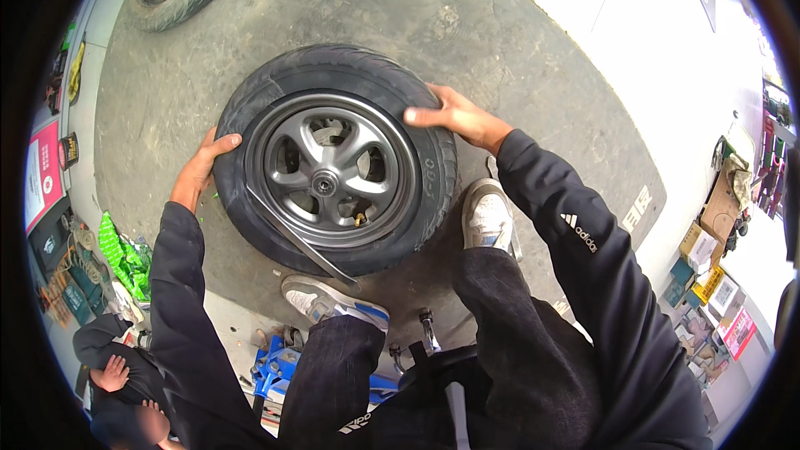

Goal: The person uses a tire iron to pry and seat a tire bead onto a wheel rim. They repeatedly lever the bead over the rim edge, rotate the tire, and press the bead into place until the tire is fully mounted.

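Note:
A small wheel with a grey five-spoke rim point(323, 183) and a black tyre point(333, 67) lies flat on the mat before my feet. My left hand point(202, 168) grips the tyre's left edge, thumb on the sidewall and fingers hidden beneath the outer side. On the upper right edge, my right hand point(457, 117) is closed round the tread, its thumb over the sidewall and slightly blurred. A flat metal tyre lever point(300, 239) lies across the lower left, one end at the rim's edge, the other sticking out past the tyre. A brass-coloured valve point(360, 219) shows inside the rim.
Another tyre point(187, 4) lies at the far left. My shoes stand close to the wheel, with a thin metal bar point(515, 237) beside the right one. A blue floor jack point(275, 367) and a green bag point(121, 254) are lower left, near another person point(125, 367). Boxes point(704, 246) line the right.

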